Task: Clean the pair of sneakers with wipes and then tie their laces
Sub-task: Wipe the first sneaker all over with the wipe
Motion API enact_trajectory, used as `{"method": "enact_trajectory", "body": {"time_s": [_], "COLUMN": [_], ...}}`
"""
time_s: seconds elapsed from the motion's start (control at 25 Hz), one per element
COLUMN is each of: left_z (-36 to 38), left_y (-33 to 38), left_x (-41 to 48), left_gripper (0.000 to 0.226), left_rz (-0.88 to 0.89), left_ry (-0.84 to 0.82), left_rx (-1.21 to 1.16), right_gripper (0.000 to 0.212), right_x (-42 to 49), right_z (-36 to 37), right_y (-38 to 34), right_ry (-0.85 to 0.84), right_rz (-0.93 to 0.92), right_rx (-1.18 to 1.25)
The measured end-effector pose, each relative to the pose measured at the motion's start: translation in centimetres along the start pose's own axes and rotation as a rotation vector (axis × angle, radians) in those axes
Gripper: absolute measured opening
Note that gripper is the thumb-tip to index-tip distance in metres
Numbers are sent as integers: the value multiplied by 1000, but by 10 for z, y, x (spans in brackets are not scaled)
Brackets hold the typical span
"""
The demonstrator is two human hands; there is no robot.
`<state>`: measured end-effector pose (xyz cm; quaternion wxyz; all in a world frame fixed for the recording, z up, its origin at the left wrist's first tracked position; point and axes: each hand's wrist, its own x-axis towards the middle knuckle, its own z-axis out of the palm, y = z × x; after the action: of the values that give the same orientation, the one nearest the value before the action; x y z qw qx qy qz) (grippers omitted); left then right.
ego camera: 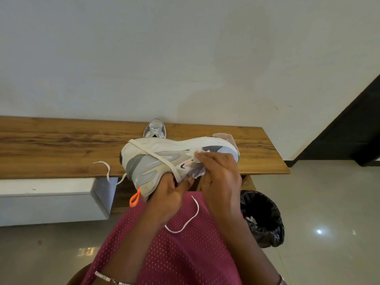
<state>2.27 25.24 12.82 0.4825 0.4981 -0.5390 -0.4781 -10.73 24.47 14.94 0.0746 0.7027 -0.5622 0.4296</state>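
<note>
We see the right hand [220,173] with its grip closed tight on a crumpled wipe [197,172], pressing it to the side of the sneaker [150,167]. The sneaker lies at ten o'clock from that hand, tipped on its side, sole toward the wall. The left hand [170,194] holds the same sneaker from below, fingers curled round its collar. A loose lace [158,158] crosses the upper. At twelve o'clock the second sneaker [155,129] stands on the wooden surface [61,149]. A wipes pack [226,137] shows at one o'clock, and a black-lined bin [265,219] at four.
</note>
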Motion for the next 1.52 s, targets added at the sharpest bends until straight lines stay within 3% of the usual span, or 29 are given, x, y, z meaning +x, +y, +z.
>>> {"method": "enact_trajectory", "body": {"time_s": [0.12,0.32,0.48,0.6,0.8,0.84,1.04,1.2,1.36,1.52], "left_z": [-2,0,0,1,-1,-2,-3,-4,-22,-13], "left_y": [1,-6,1,-2,-1,-2,6,5,9,9], "left_x": [4,3,4,9,3,4,13,14,23,21], "left_gripper": [46,26,48,51,18,21,57,62,87,70], "left_rz": [2,-61,23,58,-161,-190,-165,-245,-382,-507], "left_ry": [-6,-45,-100,-102,-36,-23,-190,-206,-181,-307], "left_rx": [-78,-254,-323,-415,-587,-621,-881,-1048,-1273,-1456], "right_gripper": [35,26,23,26,30,29,24,22,28,20], "right_x": [2,-17,-3,6,-22,-20,19,9,-37,-36], "right_z": [-1,3,0,-3,7,6,-2,-7,-14,-4], "right_y": [18,-26,8,21,-29,-28,9,10,11,4], "right_ry": [27,-13,71,132,-42,-49,76,59,121,215], "right_rz": [105,-78,-63,22,-236,-248,-84,-95,75,198], "right_rx": [-12,135,-5,-42,33,35,-43,68,205,346]}}
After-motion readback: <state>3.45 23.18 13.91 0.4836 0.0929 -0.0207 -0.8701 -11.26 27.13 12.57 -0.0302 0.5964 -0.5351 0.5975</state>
